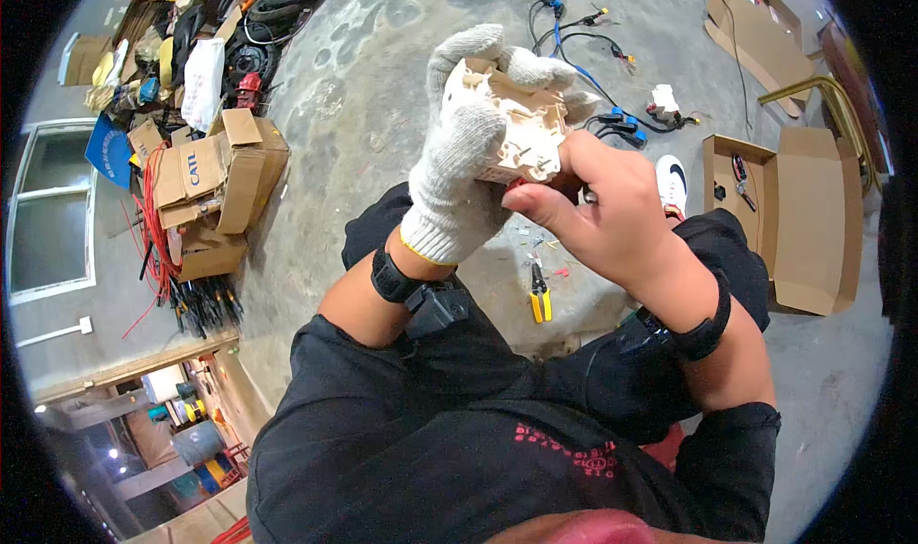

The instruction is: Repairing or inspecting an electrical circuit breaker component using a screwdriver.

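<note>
Head view: a seated person holds a cream moulded-plastic part [512,123] over a grey concrete floor [382,95].

The left hand [469,152], in a knitted off-white glove, has its fingers wrapped and clamped around the cream part, raised above the lap. The bare right hand [598,209] meets the part's lower edge, thumb and forefinger pinched together on something small and red [521,186], possibly a tool tip; the view is too tight to tell. On the floor between the knees lie yellow-handled pliers [540,300] among small scraps. Beyond the hands, blue and black cables [583,56] trail across the concrete. An open brown cardboard box [794,219] sits to the right; crumpled cardboard boxes [215,176] and red wires [158,248] are heaped at left, near a window [48,209].
</note>
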A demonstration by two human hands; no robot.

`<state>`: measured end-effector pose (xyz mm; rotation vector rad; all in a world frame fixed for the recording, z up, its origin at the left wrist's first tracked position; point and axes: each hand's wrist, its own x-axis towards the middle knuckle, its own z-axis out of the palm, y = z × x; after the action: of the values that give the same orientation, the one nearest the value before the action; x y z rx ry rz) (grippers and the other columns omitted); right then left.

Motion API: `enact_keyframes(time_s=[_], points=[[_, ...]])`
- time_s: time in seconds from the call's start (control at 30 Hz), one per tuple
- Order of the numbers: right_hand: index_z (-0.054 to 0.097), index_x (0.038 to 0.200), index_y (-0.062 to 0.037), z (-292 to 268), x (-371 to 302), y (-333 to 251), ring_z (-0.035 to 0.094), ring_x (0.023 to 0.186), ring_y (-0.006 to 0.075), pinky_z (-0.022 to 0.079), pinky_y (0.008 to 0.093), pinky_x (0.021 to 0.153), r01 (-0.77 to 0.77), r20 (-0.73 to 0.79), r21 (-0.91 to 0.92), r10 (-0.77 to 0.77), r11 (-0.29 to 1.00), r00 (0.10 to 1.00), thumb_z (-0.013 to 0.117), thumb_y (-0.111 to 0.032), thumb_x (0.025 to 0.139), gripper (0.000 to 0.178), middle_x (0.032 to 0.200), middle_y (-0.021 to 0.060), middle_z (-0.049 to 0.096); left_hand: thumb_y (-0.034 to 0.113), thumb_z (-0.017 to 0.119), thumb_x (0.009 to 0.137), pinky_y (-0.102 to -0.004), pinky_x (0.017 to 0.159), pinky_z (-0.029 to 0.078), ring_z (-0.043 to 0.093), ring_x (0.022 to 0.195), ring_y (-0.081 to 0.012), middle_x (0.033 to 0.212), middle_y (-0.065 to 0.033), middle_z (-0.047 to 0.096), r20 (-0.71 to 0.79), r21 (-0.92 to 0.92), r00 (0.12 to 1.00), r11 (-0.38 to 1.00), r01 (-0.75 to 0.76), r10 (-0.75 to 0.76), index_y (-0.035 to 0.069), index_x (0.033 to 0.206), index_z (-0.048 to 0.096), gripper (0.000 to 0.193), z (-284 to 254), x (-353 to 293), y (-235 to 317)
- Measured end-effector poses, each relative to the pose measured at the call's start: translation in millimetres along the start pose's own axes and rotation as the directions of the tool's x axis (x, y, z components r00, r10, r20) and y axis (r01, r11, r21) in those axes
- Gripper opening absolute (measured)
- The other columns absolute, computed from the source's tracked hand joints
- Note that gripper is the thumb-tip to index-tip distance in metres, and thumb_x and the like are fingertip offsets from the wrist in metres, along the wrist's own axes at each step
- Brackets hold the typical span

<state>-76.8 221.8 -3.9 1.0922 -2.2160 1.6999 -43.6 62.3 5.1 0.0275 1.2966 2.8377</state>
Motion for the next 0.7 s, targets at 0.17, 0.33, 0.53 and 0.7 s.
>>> enact_keyframes(time_s=[0.17,0.33,0.53,0.7], points=[[0.060,0.079,-0.0040,5,-3,-3,0.058,0.054,0.0276,0.045,0.0347,0.049,0.110,0.050,-0.015,-0.109,0.994,0.993,0.075,-0.038,0.083,0.037,0.064,0.0112,0.057,0.044,0.064,0.090,-0.0450,0.100,0.048,0.057,0.117,-0.0296,0.131,-0.0140,0.055,0.047,-0.035,0.996,0.997,0.072,-0.070,0.015,0.139,0.038,0.062,-3,-6,9],[0.062,0.082,-0.0054,13,-1,-3,0.060,0.056,0.0287,0.046,0.0353,0.049,0.212,0.051,0.051,-0.215,0.976,0.975,0.075,-0.032,0.083,0.030,0.067,0.0105,0.060,0.041,0.064,0.091,-0.0500,0.100,0.048,0.056,0.118,-0.0339,0.128,-0.0151,0.055,0.046,-0.197,0.998,0.979,0.050,-0.042,0.016,0.139,0.037,0.060,-11,-14,12],[0.060,0.079,-0.0070,14,-1,-7,0.061,0.054,0.0257,0.047,0.0349,0.048,0.377,0.068,-0.048,-0.373,0.925,0.925,0.082,-0.025,0.074,0.029,0.064,0.0072,0.061,0.039,0.059,0.095,-0.0449,0.103,0.045,0.055,0.120,-0.0283,0.133,-0.0119,0.054,0.061,-0.028,0.995,0.997,0.077,-0.076,0.012,0.140,0.039,0.057,-36,-30,8],[0.062,0.075,-0.0050,19,-5,-7,0.055,0.048,0.0237,0.039,0.0329,0.044,0.389,-0.009,-0.014,-0.389,0.921,0.921,0.086,-0.024,0.066,0.032,0.060,0.0067,0.056,0.038,0.055,0.098,-0.0406,0.106,0.043,0.053,0.122,-0.0237,0.136,-0.0092,0.053,0.072,0.097,0.991,0.990,0.102,-0.110,0.008,0.141,0.040,0.054,-49,-44,2]])
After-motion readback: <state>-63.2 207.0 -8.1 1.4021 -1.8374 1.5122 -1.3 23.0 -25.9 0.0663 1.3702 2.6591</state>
